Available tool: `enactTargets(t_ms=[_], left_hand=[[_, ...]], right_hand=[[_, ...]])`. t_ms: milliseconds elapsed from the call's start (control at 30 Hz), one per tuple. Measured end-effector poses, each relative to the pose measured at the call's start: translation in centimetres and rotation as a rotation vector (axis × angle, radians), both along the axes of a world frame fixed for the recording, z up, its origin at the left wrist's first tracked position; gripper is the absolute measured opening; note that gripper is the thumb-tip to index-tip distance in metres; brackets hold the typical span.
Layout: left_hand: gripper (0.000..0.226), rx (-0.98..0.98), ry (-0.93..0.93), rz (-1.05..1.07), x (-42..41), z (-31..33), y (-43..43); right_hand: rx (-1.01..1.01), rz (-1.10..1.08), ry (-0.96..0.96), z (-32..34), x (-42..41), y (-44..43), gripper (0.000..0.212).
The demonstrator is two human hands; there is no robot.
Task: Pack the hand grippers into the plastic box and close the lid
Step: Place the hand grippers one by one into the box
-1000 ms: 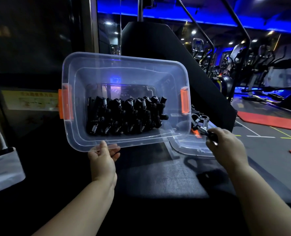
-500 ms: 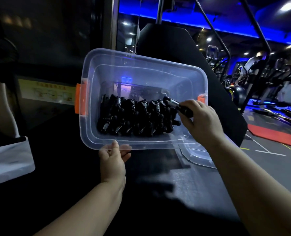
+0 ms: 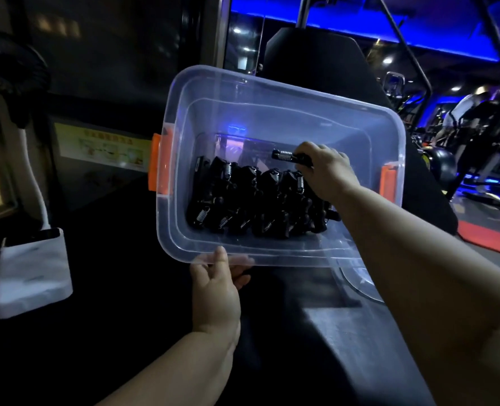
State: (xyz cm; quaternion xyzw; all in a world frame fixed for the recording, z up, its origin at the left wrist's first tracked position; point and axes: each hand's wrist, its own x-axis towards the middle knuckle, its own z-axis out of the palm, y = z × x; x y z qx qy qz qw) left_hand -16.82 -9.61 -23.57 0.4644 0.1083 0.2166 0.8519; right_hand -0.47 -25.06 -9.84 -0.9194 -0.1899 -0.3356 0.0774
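Observation:
A clear plastic box [image 3: 272, 92] with orange latches [image 3: 157, 164] is tilted up toward me. My left hand [image 3: 216, 285] grips its near rim from below. Several black hand grippers [image 3: 243, 200] with metal springs lie in a row along the lower inside of the box. My right hand [image 3: 326, 172] is inside the box, above the row's right end, closed on one more black hand gripper [image 3: 289, 156] whose spring end points left. The clear lid [image 3: 360, 281] lies on the dark surface, partly hidden behind and below the box at the right.
A white block-shaped base [image 3: 32, 273] with a white stalk stands at the left on the dark surface. A black padded gym bench back [image 3: 316, 57] rises behind the box. Exercise machines [image 3: 477, 127] and red floor mats [image 3: 492, 238] fill the right background.
My right hand picked up a gripper from the lid area at the right and carried it left into the box, now deeper over the row. The box came closer in view.

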Motion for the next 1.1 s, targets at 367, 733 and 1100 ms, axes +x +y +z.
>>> enactTargets(t_ms=[367,733,1100], left_hand=[[0.016,0.016,-0.011,0.031,0.1,0.0,0.0],[0.016,0.013,-0.005,0.039,0.2,0.1,-0.1],[0.015,0.044,0.012,0.075,0.3,0.5,-0.2]], right_hand=[[0.003,-0.017,0.14,-1.2,5.3,-0.3,0.024],[0.076,0.029,0.235,-2.2,6.4,0.4,0.031],[0.092,-0.03,0.127,-2.4,4.7,0.5,0.061]])
